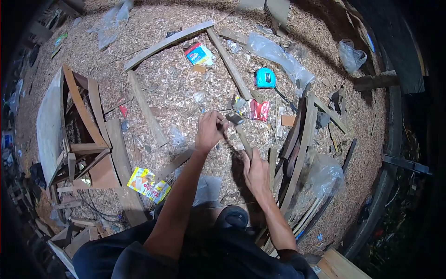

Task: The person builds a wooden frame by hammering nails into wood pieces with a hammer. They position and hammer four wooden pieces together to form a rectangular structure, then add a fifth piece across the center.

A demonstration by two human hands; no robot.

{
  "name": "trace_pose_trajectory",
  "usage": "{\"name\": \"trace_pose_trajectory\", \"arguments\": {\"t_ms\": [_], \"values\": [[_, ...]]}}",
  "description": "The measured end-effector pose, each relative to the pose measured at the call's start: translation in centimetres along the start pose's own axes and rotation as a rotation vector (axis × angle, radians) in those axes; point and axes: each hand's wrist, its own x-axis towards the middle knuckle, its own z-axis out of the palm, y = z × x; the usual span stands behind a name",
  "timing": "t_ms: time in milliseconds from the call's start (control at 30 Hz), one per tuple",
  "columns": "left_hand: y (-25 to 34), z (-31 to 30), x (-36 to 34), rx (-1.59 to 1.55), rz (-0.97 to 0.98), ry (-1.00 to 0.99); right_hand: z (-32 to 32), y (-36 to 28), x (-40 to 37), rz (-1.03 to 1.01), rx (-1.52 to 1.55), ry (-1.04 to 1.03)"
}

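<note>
In the middle of the head view, my right hand [256, 171] is wrapped round the wooden handle of a hammer [243, 138], whose metal head points up and to the left. Just left of the hammer head is my left hand [210, 131], its fingers curled together; whatever they hold is too small to make out. Beyond my hands lie a turquoise tape measure [265, 78] and a red wrapper [259, 110] on the chip-covered ground. A frame of pale wooden strips [169, 43] lies farther out.
A wooden structure [86, 130] stands at the left. Long wooden pieces [302, 139] lie at the right beside clear plastic [327, 174]. A yellow packet [148, 184] lies near my left forearm, and a blue-red box [199, 54] lies farther out.
</note>
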Motion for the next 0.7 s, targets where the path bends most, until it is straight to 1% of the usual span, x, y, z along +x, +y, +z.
{"name": "trace_pose_trajectory", "arguments": {"t_ms": [33,67,133,167,200,267,300,400,433,467,533,567,600,667,700], "values": [[1.0,-0.6,0.0,0.02,0.024,0.009,-0.1,-0.4,-0.3,0.004,0.019,0.04],[0.5,-0.3,0.0,0.022,0.025,0.015,-0.2,-0.5,-0.3,-0.003,0.021,0.041],[-0.3,0.2,0.2,-0.02,0.054,0.216,-0.3,-0.5,-0.4,0.001,0.121,0.068],[-0.3,0.7,-0.4,0.136,-0.039,0.319,0.3,0.2,-0.5,-0.012,0.102,0.079],[0.2,1.1,-0.2,0.13,-0.038,0.32,0.8,0.9,-0.5,-0.013,0.096,0.081],[0.9,1.4,-0.3,0.416,-0.141,0.308,1.8,2.0,-0.7,-0.012,-0.058,0.055],[0.9,1.5,-0.1,0.405,-0.192,0.244,2.0,2.1,-0.3,0.053,-0.131,-0.024],[0.9,1.7,0.1,0.467,-0.196,0.25,1.0,1.9,0.4,0.084,-0.15,-0.035],[0.9,1.7,0.1,0.469,-0.198,0.252,0.5,1.2,0.4,0.09,-0.068,-0.015],[0.8,1.8,0.0,0.457,-0.199,0.251,0.5,1.0,0.2,0.091,-0.065,-0.016],[0.8,1.6,0.1,0.441,-0.197,0.248,0.9,0.7,-0.6,-0.036,0.156,0.178],[0.8,1.5,0.1,0.451,-0.189,0.246,2.1,1.6,-0.9,0.081,0.086,0.125],[0.9,1.5,0.1,0.46,-0.18,0.247,2.4,2.2,-0.8,0.081,0.081,0.128],[1.0,1.9,0.2,0.461,-0.183,0.256,3.0,3.1,0.0,0.195,-0.13,-0.058],[0.7,1.9,0.2,0.469,-0.203,0.262,1.5,1.7,0.2,0.218,-0.116,-0.078]]}}
